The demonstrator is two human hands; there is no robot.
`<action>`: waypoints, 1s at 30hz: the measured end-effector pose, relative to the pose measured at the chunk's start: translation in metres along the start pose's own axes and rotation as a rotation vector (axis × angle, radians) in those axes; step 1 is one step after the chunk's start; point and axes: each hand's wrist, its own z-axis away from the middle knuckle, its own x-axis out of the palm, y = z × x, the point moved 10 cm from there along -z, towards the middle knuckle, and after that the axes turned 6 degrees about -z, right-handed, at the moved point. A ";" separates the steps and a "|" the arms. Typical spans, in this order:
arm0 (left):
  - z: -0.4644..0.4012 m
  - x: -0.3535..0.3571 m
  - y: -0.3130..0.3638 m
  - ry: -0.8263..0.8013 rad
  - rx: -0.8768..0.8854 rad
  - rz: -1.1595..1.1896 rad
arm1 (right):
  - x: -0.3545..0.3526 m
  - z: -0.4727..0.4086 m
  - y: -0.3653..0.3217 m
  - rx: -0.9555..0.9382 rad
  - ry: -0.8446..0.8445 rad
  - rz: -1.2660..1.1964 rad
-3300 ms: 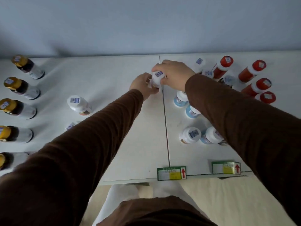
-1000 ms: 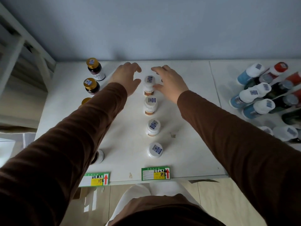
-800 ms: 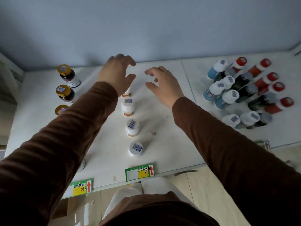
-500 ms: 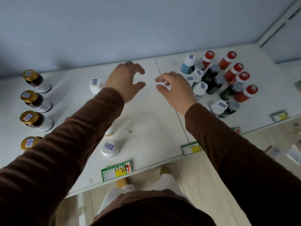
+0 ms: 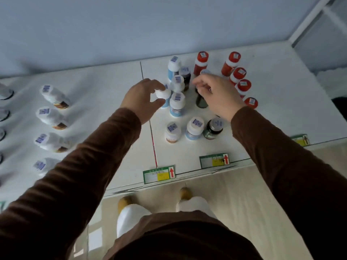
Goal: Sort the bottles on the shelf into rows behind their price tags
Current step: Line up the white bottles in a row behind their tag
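A mixed cluster of bottles stands on the right part of the white shelf. My left hand curls thumb and fingers round the white cap of a blue bottle at the cluster's left edge. My right hand reaches over the middle, its fingers curled down on the top of a dark green bottle, whose cap is hidden. More blue bottles and a white bottle with an orange base stand nearby. Price tags hang on the front edge.
A row of white bottles with orange bases runs front to back on the left. Several red bottles stand at the back right, and another dark bottle at the front. A third tag is far right. The wall rises behind.
Both hands left the row of white bottles and moved right to the mixed cluster. The left hand has closed round a blue bottle's cap, and the right has curled onto a dark bottle.
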 end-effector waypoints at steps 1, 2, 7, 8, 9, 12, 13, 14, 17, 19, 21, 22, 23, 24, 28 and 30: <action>-0.001 0.005 0.005 0.000 -0.017 0.001 | -0.004 0.001 0.008 -0.004 -0.015 -0.008; -0.001 0.010 0.010 -0.003 -0.030 0.000 | -0.007 0.002 0.016 -0.010 -0.029 -0.007; 0.003 0.030 0.020 -0.017 -0.096 -0.004 | -0.007 0.005 0.039 -0.044 -0.092 0.006; 0.006 0.033 0.020 -0.014 -0.106 0.000 | -0.006 0.005 0.041 -0.047 -0.101 0.005; 0.009 0.036 0.020 -0.012 -0.113 0.007 | -0.004 0.006 0.042 -0.049 -0.109 -0.001; 0.020 0.043 0.015 -0.010 -0.140 0.028 | 0.002 0.009 0.041 -0.067 -0.132 -0.025; 0.024 0.046 0.013 -0.010 -0.153 0.032 | 0.005 0.010 0.039 -0.080 -0.137 -0.028; 0.027 0.047 0.010 -0.008 -0.168 0.040 | 0.008 0.011 0.036 -0.096 -0.142 -0.028; 0.036 0.050 0.000 0.029 -0.232 0.102 | 0.023 0.016 0.024 -0.152 -0.182 -0.048; 0.043 0.053 -0.008 0.051 -0.272 0.079 | 0.037 0.021 0.014 -0.195 -0.221 -0.067; 0.052 0.061 -0.017 0.027 -0.303 0.062 | 0.050 0.025 0.006 -0.245 -0.267 -0.057; 0.057 0.068 -0.021 -0.001 -0.318 0.075 | 0.057 0.027 0.002 -0.277 -0.296 -0.030; 0.062 0.075 -0.026 -0.037 -0.332 0.093 | 0.065 0.029 -0.003 -0.317 -0.327 0.018; 0.067 0.084 -0.029 -0.078 -0.346 0.113 | 0.073 0.031 -0.008 -0.364 -0.357 0.084; 0.082 0.117 -0.030 -0.181 -0.399 0.279 | 0.099 0.039 -0.027 -0.515 -0.402 0.303; 0.083 0.123 -0.027 -0.165 -0.415 0.364 | 0.104 0.038 -0.034 -0.544 -0.386 0.325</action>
